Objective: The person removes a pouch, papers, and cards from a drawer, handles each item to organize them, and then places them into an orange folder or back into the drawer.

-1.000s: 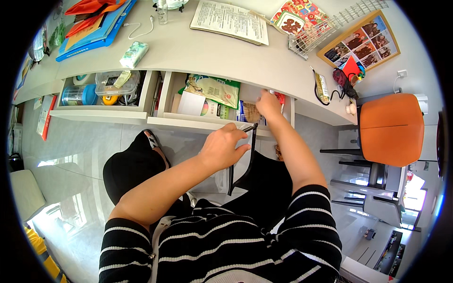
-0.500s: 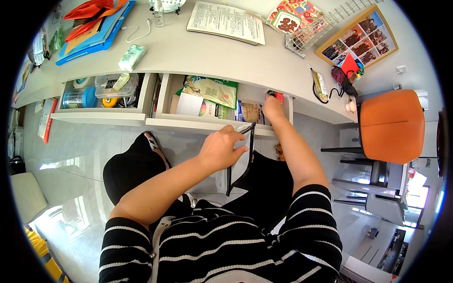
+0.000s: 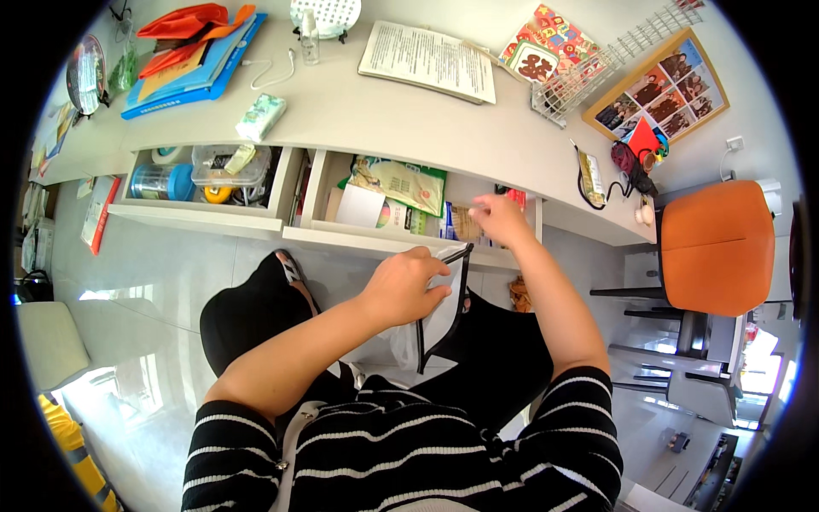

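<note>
My left hand [image 3: 403, 287] grips the top edge of a clear zip pouch [image 3: 444, 311] with black trim, which hangs over my lap in front of the drawers. Above the right end of the open middle drawer [image 3: 375, 234] is my right hand [image 3: 502, 218], fingers apart and nothing visible in them. Below its fingertips lies a clear-wrapped tan bundle [image 3: 466, 224]. A small red packet [image 3: 515, 196] is just behind the hand. Further left in that drawer are a green-and-cream bag [image 3: 399, 183] and a white card [image 3: 360, 206].
The left drawer [image 3: 200, 215], also open, holds a blue-lidded jar [image 3: 162, 183] and a clear plastic box [image 3: 230, 166]. On the desk [image 3: 341, 115] are a tissue pack [image 3: 261, 117], folders [image 3: 198, 77], a document [image 3: 426, 64] and a wire rack [image 3: 567, 90]. An orange chair [image 3: 718, 247] stands at right.
My right hand has lifted out of the drawer's right end and its fingers have spread. The left hand keeps its hold on the pouch. The whole view has shifted slightly.
</note>
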Action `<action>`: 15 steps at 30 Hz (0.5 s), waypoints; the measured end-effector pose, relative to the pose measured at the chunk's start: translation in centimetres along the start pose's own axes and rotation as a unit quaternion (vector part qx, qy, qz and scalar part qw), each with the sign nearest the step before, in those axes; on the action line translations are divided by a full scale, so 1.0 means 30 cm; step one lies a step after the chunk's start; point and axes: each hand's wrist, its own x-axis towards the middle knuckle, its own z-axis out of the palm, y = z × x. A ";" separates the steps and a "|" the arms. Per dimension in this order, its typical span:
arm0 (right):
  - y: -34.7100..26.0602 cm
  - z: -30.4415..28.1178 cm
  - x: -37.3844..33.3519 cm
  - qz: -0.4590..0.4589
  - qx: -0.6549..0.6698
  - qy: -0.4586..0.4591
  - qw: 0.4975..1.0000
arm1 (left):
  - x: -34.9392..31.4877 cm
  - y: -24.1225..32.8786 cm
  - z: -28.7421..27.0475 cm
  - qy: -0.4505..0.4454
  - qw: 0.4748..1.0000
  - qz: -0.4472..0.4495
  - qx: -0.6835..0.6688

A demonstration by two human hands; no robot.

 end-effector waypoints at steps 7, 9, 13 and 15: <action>-0.105 0.043 -0.162 -0.128 -0.125 -0.025 0.984 | 0.012 0.037 -0.124 0.000 1.000 -0.001 -0.024; -0.105 0.047 -0.186 -0.122 -0.119 0.004 0.985 | 0.027 0.057 -0.154 -0.033 0.999 -0.015 -0.040; -0.073 0.049 -0.211 -0.132 -0.060 0.002 0.989 | 0.062 0.091 -0.184 -0.109 0.988 -0.064 -0.086; -0.063 0.042 -0.215 -0.160 -0.032 0.027 0.986 | 0.071 0.086 -0.187 -0.133 0.982 -0.067 -0.115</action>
